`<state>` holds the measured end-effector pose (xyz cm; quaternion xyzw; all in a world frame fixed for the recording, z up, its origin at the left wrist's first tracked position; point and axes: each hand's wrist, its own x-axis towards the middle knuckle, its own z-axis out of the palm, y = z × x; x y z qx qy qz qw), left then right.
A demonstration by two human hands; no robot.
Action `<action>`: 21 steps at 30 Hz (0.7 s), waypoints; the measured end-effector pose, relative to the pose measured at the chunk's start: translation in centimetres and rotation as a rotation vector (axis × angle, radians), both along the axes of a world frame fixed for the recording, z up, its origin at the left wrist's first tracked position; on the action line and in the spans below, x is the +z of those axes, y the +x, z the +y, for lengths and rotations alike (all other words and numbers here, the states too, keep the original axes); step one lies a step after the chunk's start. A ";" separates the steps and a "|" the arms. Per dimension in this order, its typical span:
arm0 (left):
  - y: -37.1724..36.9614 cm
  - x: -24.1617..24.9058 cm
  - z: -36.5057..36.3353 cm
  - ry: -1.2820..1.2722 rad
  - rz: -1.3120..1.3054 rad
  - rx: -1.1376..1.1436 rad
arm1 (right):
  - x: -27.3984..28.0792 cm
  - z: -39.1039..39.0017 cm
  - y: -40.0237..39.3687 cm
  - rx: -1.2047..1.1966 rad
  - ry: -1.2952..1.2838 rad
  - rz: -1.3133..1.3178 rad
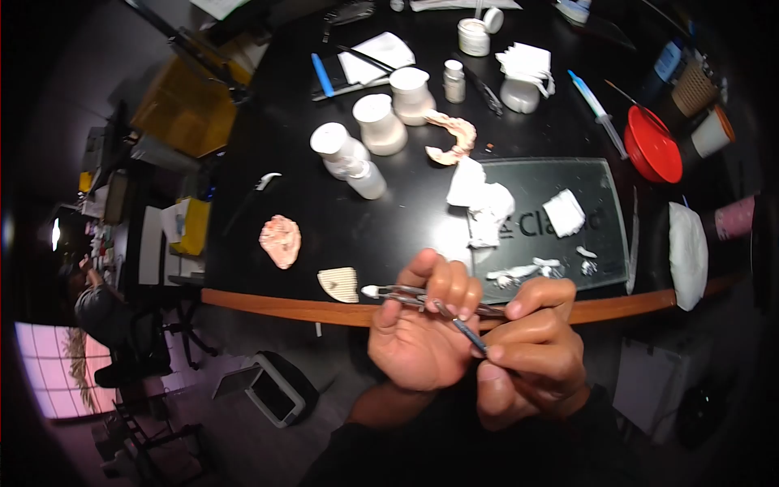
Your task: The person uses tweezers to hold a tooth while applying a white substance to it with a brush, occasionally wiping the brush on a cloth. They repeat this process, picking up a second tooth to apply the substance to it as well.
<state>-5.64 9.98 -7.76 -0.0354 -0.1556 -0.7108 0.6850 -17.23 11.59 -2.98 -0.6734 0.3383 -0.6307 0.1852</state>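
Observation:
My left hand [430, 337] is palm up in front of the table edge, with its fingers curled round metal tweezers [406, 294]. A small white tooth-shaped piece [370, 291] sits at the left tip of the tweezers. My right hand [531, 349] pinches a thin dark-handled tool [469, 333]; its end reaches the fingers of my left hand, and its working tip is too small to make out. The right index finger lies close to the rear end of the tweezers. Just beyond the white piece is a ridged beige block [338, 284].
A glass slab [552, 178] bears crumpled tissues [491, 213] and white paste [523, 269]. Dental casts [280, 242] [462, 138], white-lidded jars [377, 126], a red bowl [652, 144] and a syringe [596, 109] stand or lie around it. Another person [114, 312] sits far left.

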 end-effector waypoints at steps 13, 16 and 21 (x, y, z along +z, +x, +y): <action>0.8 0.5 0.6 0.106 -0.066 -0.005 | -1.4 0.6 -6.0 -0.183 0.116 0.329; 1.0 0.4 0.7 0.105 -0.073 -0.005 | -1.4 0.5 -5.8 -0.184 0.128 0.332; 0.8 0.5 0.6 0.114 -0.083 0.000 | -1.3 0.4 -5.6 -0.195 0.137 0.340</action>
